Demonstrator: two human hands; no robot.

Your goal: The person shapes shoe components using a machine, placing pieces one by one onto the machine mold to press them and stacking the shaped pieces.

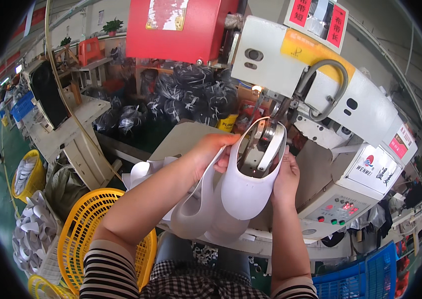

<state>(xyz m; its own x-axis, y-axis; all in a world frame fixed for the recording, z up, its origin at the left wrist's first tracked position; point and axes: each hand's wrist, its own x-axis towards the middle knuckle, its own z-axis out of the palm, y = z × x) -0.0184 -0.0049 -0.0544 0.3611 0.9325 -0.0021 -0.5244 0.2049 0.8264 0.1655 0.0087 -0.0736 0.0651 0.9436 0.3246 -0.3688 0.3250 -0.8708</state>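
Note:
A white shoe upper (246,197) is held open around the narrow metal post (258,144) of a white and red machine. Its back edge lies up by the machine's head. On the upper's left side, my left hand (221,152) is closed on the edge, its fingers partly hidden behind the material. My right hand (285,177) grips the right side, thumb up along the rim. More white uppers (191,219) hang below and left of my left hand; whether they are joined to the held one I cannot tell.
The machine's white arm (325,89) spans the upper right, above a control panel (338,209) with lit red digits. A yellow basket (88,214) stands at left, a blue crate (358,274) at lower right. Black bags (186,92) are piled behind.

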